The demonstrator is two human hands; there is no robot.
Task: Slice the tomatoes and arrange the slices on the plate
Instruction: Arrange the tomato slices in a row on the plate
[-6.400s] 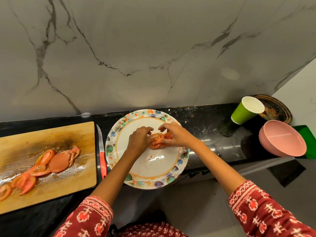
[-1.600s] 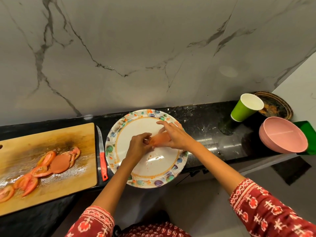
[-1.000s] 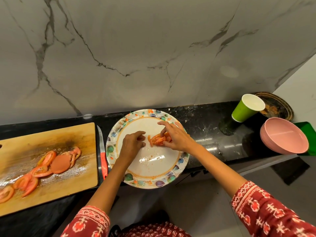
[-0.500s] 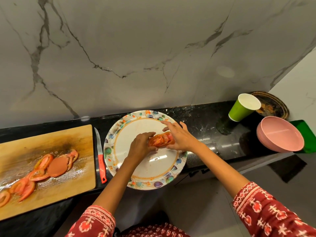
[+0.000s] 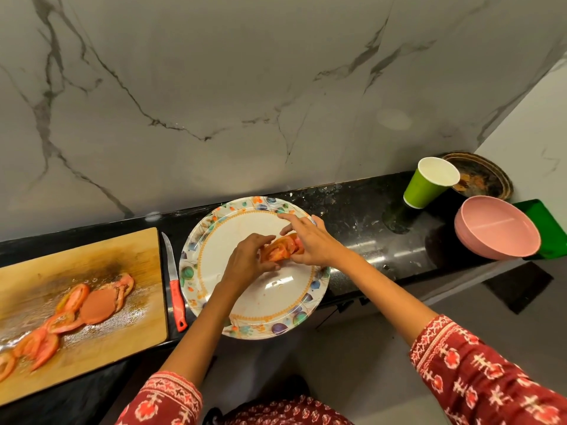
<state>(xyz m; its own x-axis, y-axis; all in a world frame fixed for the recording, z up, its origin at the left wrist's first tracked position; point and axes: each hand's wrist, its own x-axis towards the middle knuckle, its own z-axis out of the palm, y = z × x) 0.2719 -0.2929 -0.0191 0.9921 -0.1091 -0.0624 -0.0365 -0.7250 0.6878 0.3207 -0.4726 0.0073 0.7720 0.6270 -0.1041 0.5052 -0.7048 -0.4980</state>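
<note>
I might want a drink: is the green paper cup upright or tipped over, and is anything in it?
Upright: the green paper cup stands on its base on the counter, mouth up. Its inside looks white and empty.

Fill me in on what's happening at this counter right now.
A person is arranging tomato slices on a floral-rimmed plate. The left hand and right hand both hold the small cluster of slices over the plate's upper middle. More slices lie on the wet wooden cutting board at left. A red-handled knife lies on the counter between board and plate.
</note>
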